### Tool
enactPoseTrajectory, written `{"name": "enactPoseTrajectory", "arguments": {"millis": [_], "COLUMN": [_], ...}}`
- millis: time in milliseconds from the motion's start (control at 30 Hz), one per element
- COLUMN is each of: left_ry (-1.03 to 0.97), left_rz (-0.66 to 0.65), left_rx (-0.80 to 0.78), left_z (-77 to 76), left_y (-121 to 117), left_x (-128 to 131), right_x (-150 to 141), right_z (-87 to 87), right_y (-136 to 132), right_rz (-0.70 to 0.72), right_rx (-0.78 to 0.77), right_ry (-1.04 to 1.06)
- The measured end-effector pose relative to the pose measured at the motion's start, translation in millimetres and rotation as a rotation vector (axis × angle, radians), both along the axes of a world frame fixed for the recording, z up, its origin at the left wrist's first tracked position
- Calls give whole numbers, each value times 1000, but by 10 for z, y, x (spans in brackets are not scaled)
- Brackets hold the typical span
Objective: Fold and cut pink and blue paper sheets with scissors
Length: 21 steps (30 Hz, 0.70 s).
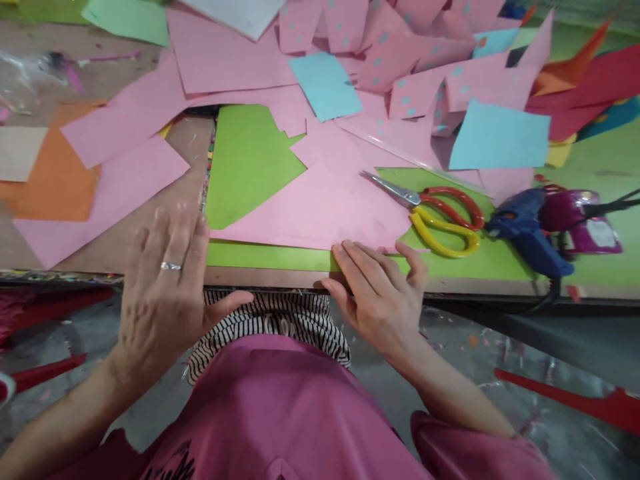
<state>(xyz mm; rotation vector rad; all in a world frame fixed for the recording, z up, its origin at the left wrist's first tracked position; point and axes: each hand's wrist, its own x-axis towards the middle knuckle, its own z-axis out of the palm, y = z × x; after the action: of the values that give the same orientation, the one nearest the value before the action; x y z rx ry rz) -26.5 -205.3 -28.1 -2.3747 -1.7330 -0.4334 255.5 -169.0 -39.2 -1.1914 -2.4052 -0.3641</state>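
Left hand (167, 280), lower left of centre: fingers straight, palm down, grasping nothing; index fingertip right by the left point of the pink sheet (325, 210). Can't tell if it's touching.

Right hand (383, 293), just below centre: not clenched, fingertips down on the sheet's lower edge, thumb out to the left over the table edge.

Sheet sits mid-frame, on the green mat (250, 160). Scissors (465, 243) right of centre, blades toward upper left, tip over pink paper; red and yellow handles. Blue glue gun (525, 223) just beside them, farther right.

Dotted pink pieces (385, 63) piled top centre to upper right. Orange paper (70, 170) at left.
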Motion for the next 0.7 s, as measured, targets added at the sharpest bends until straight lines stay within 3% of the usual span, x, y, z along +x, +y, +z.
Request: {"name": "enactPoseTrajectory", "arguments": {"millis": [200,300,467,567,700], "left_ry": [-8,-29,-50,-69,-79], "left_rz": [-339,-361,-385,-384,-389], "left_rx": [52,51,72,68,62], "left_z": [-113,-192,-227,-236,-258], "left_y": [161,213,218,209,198], "left_x": [349,392,327,324,331], "right_x": [-209,-133,264,429,438], "right_z": [-26,-58,-77,-13,101], "right_y": [-39,-33,-32,4,155], "right_rz": [44,28,-20,-119,-222], "right_rx": [-75,-101,-156,-199,-276], "right_ry": [25,26,5,93,249]}}
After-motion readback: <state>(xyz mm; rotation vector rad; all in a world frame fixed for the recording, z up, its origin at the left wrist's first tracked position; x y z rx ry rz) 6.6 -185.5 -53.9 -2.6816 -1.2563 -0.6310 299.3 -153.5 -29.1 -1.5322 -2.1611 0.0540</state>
